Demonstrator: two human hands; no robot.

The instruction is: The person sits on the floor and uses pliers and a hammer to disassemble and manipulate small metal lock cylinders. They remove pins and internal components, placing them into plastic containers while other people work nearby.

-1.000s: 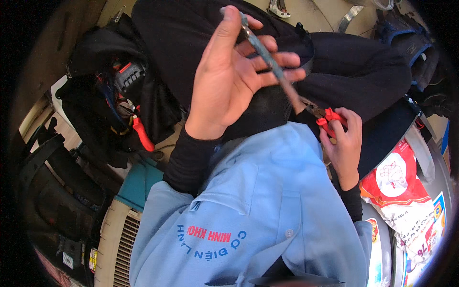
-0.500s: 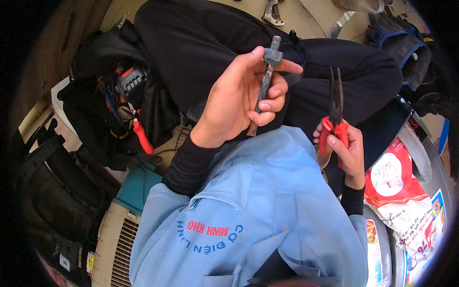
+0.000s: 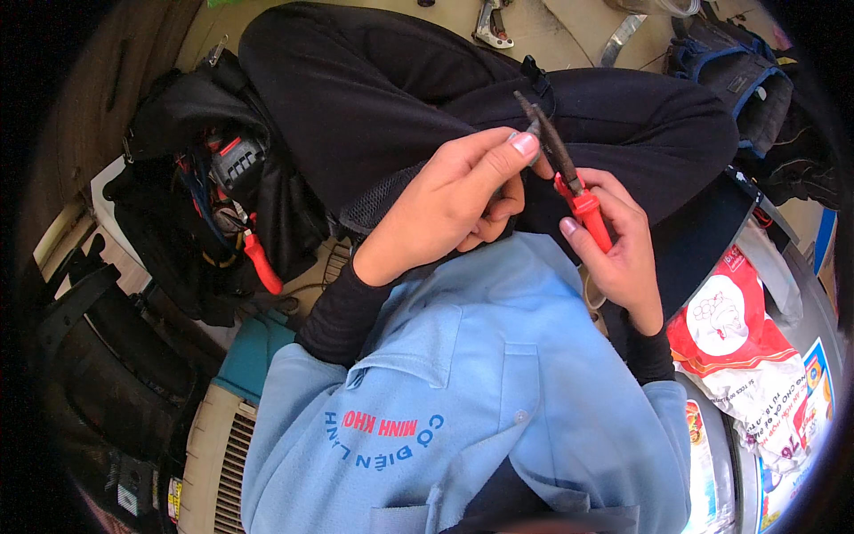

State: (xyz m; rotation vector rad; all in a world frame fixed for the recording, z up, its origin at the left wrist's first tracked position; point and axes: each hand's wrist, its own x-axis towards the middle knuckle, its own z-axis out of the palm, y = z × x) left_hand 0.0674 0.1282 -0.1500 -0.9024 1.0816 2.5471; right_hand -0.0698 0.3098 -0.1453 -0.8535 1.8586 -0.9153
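Note:
My left hand (image 3: 463, 196) is closed, its thumb and fingers pinching a greenish-grey, worn metal rod. Most of the rod is now hidden behind the fingers; the earlier frame shows a thick nut-like collar on it. Around the red handles of long-nose pliers (image 3: 584, 210), my right hand (image 3: 623, 254) is closed. The pliers' dark jaws point up and left, right beside my left thumb tip and slightly parted. I cannot tell whether they grip the rod. Both hands are above my lap, in front of my blue shirt (image 3: 445, 356).
An open black bag (image 3: 294, 196) at left holds a battery pack (image 3: 238, 163) and a red-handled tool (image 3: 261, 264). Below it stands a vented beige casing (image 3: 209, 445). A red-and-white sack (image 3: 725, 325) lies at right. A metal tool (image 3: 491, 25) rests on the floor ahead.
My left hand has turned over, palm away, covering the rod. My right hand has brought the pliers left, tilting their jaws toward the left fingertips.

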